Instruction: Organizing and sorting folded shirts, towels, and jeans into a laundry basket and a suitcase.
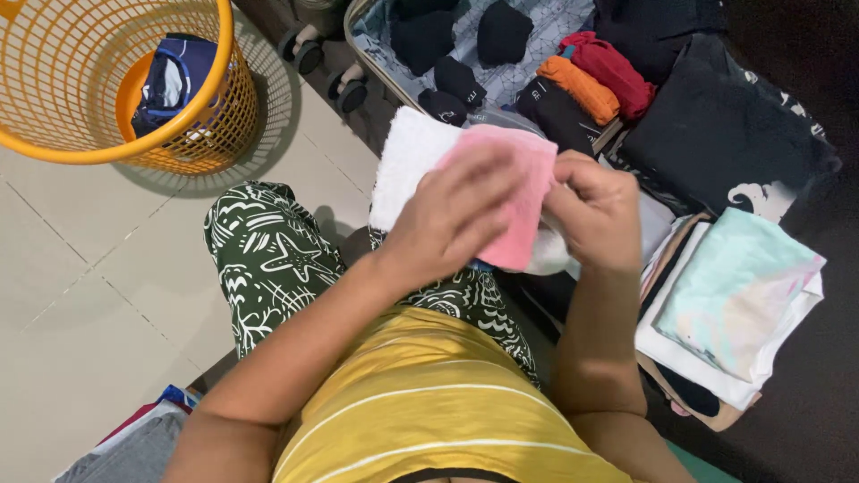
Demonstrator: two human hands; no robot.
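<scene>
Head view: left hand hides pink cloth middle.

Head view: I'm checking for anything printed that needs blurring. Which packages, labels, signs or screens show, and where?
None in view: no package, label, sign or screen.
Nearest to it: a white print on the dark garment, right of the suitcase, pale wavy shape at its lower edge.

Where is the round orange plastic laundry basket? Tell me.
The round orange plastic laundry basket stands on the pale tiled floor at the head view's top left, left of the open suitcase.
</scene>
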